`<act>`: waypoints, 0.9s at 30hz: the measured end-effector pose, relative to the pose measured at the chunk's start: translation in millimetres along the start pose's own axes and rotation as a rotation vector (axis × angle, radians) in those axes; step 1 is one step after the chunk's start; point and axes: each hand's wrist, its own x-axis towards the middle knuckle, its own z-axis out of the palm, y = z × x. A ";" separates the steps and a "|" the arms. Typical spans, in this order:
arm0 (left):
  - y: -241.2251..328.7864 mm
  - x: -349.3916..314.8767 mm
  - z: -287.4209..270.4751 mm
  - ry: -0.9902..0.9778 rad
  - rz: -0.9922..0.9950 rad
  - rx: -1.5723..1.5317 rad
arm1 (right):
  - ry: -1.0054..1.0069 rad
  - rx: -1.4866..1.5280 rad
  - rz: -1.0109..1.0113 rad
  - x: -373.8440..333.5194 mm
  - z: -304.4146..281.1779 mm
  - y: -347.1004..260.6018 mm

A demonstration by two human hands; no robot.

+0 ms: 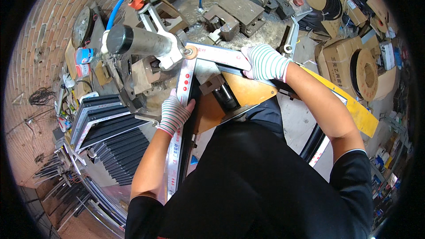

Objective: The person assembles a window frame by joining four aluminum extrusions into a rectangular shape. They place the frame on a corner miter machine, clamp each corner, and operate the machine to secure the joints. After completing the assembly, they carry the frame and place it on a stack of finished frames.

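- One left frame profile [174, 163] and one upper frame profile [217, 54] are meeting by the clamp cylinder [152, 43].
- Our left hand [174, 113] is clasping the former, our right hand [267, 63] the latter, fingers clamped, likely steadying the corner.

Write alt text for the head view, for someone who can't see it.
Left hand and right hand, in striped gloves, hold two sides of an angled frame at a metal machine. Dark frame pieces lie stacked at the left.

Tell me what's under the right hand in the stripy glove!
Under the right hand is part of a white-faced frame piece. The stretch right beneath the fingers is covered, so I can't see it.
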 end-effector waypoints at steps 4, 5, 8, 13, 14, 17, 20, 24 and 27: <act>6.4 -2.5 -5.7 -0.026 -0.043 0.029 | 0.019 -0.025 -0.002 -0.7 -1.6 -3.0; 7.9 -3.2 -6.5 -0.029 -0.054 0.028 | 0.015 -0.024 0.001 -0.7 -2.2 -4.2; 9.8 -4.2 -8.2 -0.033 -0.054 0.015 | -0.012 -0.038 0.033 0.0 -4.9 -8.5; 10.1 -1.6 -9.7 -0.088 -0.110 0.039 | -0.037 -0.080 0.055 -0.5 -10.1 -15.1; 9.7 -1.4 -10.7 -0.109 -0.119 0.031 | -0.031 -0.092 0.056 -0.2 -10.3 -16.5; 11.6 -0.9 -11.9 -0.097 -0.104 0.093 | -0.053 -0.127 0.083 1.5 -10.2 -19.8; 14.0 -2.5 -13.8 -0.106 -0.117 0.110 | -0.085 -0.147 0.119 4.2 -9.9 -22.3; 15.0 -2.5 -16.9 -0.149 -0.141 0.083 | -0.125 -0.148 0.158 6.1 -10.2 -24.2; 14.4 -3.3 -18.2 -0.125 -0.120 0.070 | -0.125 -0.166 0.159 7.1 -10.0 -25.5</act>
